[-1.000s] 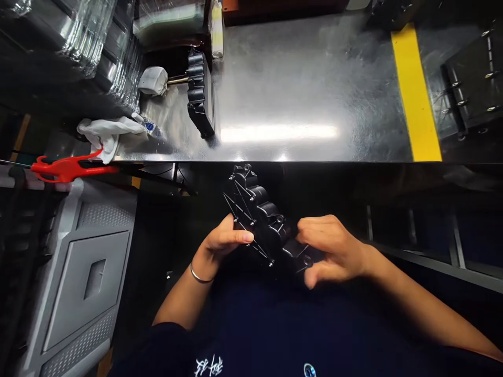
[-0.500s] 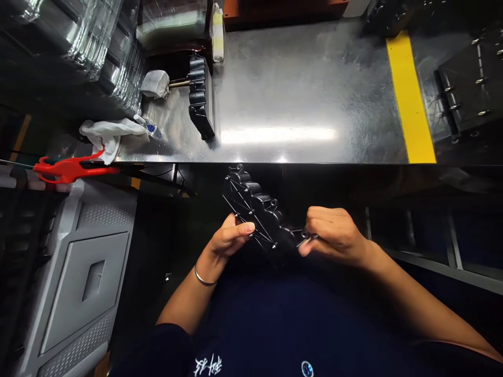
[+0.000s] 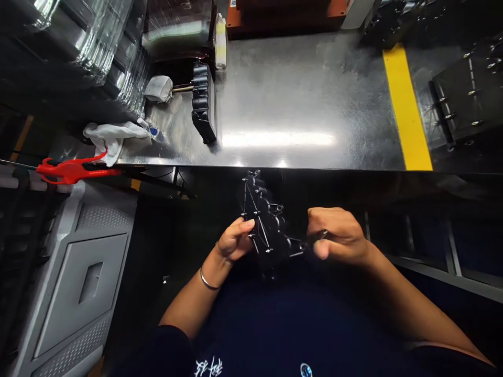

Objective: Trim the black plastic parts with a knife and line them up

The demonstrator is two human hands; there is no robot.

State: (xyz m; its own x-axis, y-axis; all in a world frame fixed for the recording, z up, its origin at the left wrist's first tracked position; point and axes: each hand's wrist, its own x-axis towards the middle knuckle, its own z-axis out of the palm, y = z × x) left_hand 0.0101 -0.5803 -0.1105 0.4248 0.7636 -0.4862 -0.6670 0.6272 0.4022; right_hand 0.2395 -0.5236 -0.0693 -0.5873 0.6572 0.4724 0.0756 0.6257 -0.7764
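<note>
A black moulded plastic part (image 3: 271,225) with scalloped sides, thin ribs and small lugs is gripped at its left edge by my left hand (image 3: 237,238), thumb on its ribbed face. It is held tilted in front of my body, below the bench edge. To its right my right hand (image 3: 338,235) is closed, apart from the part's lower-right lug. A small thin, shiny thing shows between thumb and fingers there, too little of it to name. A similar black part (image 3: 202,102) stands on edge on the bench.
The metal bench (image 3: 283,99) carries a yellow tape strip (image 3: 408,110), a brown-red block (image 3: 286,18) and a black plate with shiny pins (image 3: 463,99). Plastic-wrapped stacks (image 3: 106,47) rise at the left. Red-handled cutters (image 3: 74,170) lie near the corner, above a grey bin (image 3: 82,288).
My left hand has moved slightly right and turned the black part more upright. My right hand has come away from the part's lug, and a gap now shows between them.
</note>
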